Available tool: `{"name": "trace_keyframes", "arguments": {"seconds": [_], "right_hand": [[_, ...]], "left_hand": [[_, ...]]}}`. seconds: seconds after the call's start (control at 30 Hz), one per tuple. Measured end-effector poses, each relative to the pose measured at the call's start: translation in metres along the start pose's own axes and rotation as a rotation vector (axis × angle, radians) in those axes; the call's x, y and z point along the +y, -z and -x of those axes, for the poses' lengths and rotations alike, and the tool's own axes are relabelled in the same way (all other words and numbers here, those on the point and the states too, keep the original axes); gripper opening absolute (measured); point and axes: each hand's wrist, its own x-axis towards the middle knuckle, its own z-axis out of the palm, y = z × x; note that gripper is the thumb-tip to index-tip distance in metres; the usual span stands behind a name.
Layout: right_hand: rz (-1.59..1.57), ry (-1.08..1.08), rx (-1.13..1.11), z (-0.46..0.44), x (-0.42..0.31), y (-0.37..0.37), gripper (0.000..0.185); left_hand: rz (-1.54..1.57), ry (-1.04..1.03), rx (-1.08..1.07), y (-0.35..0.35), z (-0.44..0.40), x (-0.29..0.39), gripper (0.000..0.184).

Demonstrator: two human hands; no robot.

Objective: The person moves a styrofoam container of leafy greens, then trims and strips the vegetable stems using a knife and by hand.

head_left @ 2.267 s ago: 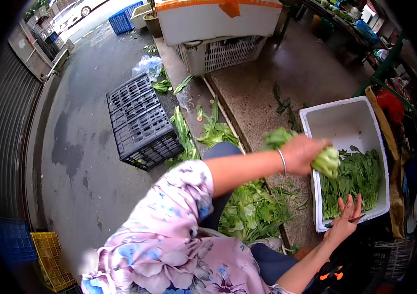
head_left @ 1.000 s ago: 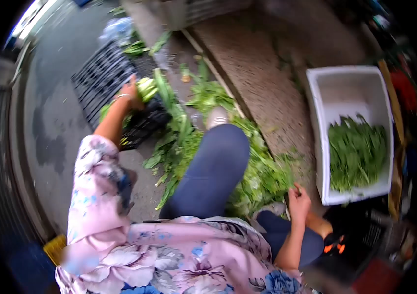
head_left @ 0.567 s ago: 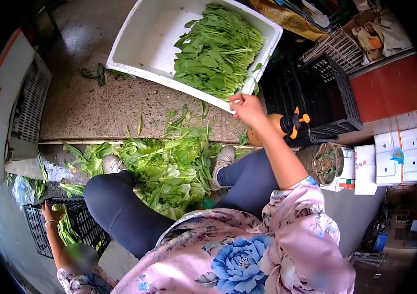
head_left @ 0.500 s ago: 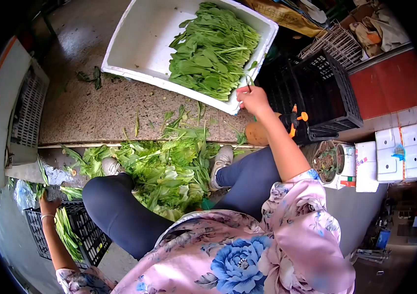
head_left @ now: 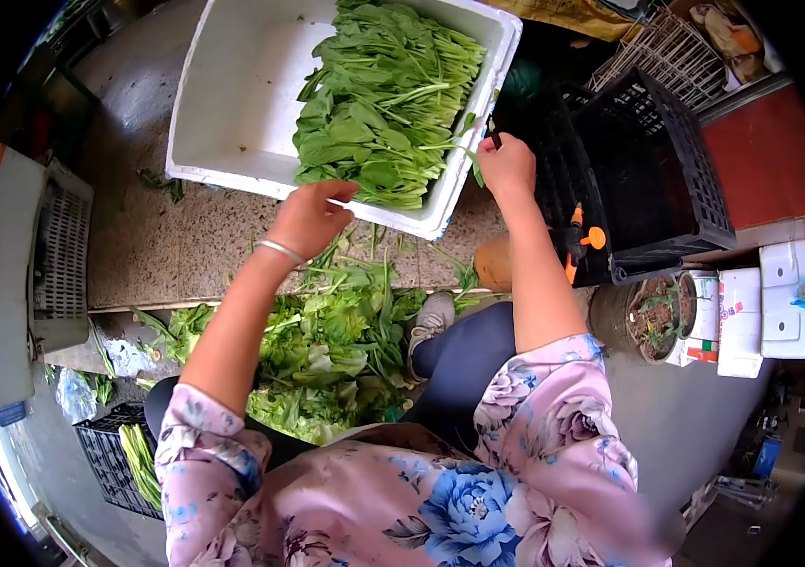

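While the long green leaves [head_left: 379,109] lie heaped in the white box [head_left: 232,94] on the stone step [head_left: 152,246], we have our left hand [head_left: 312,219] at its near edge, fingers a bit bent and thumb apart. At the box's right side, our right hand [head_left: 506,163] has its fingers pinching a thin dark stick [head_left: 494,134], with a loose leaf [head_left: 476,170] just beside. Below the step, we see a big leafy pile [head_left: 327,354] by our shoe [head_left: 432,326]. To our left, a black crate [head_left: 114,463] has green stalks [head_left: 140,468] in it.

No legible text, brands or numbers. Red print [head_left: 731,308] on white carton [head_left: 739,326], three o'clock: too small to read.
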Motion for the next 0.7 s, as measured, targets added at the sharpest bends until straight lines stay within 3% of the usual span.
{"name": "trace_keyframes", "arguments": {"seconds": [0.13,0.27,0.3,0.4,0.47,0.53,0.57,0.6,0.63,0.7], "right_hand": [[0.048,0.007,-0.010,0.004,-0.003,0.008,0.021],[0.114,-0.037,-0.236,0.002,0.006,0.005,0.045],[0.057,-0.039,-0.258,0.002,0.008,-0.002,0.040],[0.040,-0.035,-0.256,-0.001,0.012,-0.001,0.027],[-0.060,0.047,-0.124,-0.002,0.010,0.001,0.021],[-0.171,0.133,-0.114,-0.001,0.009,-0.002,0.023],[-0.477,0.122,-0.155,-0.001,0.008,-0.005,0.023],[-0.784,0.109,-0.195,0.001,0.002,-0.004,0.023],[-0.873,0.071,-0.177,0.001,-0.004,0.001,0.024],[-0.789,0.033,-0.141,0.002,-0.007,0.001,0.020]], "left_hand": [[-0.032,-0.111,0.166,-0.064,-0.064,0.001,0.029],[-0.193,-0.181,0.372,-0.102,-0.101,0.017,0.025],[-0.288,-0.177,0.458,-0.107,-0.108,0.020,0.024],[-0.352,-0.166,0.408,-0.117,-0.125,0.019,0.022],[-0.378,-0.103,0.365,-0.117,-0.129,0.019,0.018],[-0.242,-0.130,0.475,-0.109,-0.124,0.021,0.015],[-0.203,-0.196,0.583,-0.103,-0.121,0.017,0.014],[0.106,-0.087,0.547,-0.099,-0.121,0.007,0.016],[0.451,0.048,0.523,-0.085,-0.112,0.008,0.016],[1.024,0.251,0.459,-0.064,-0.092,-0.003,0.015]]}}
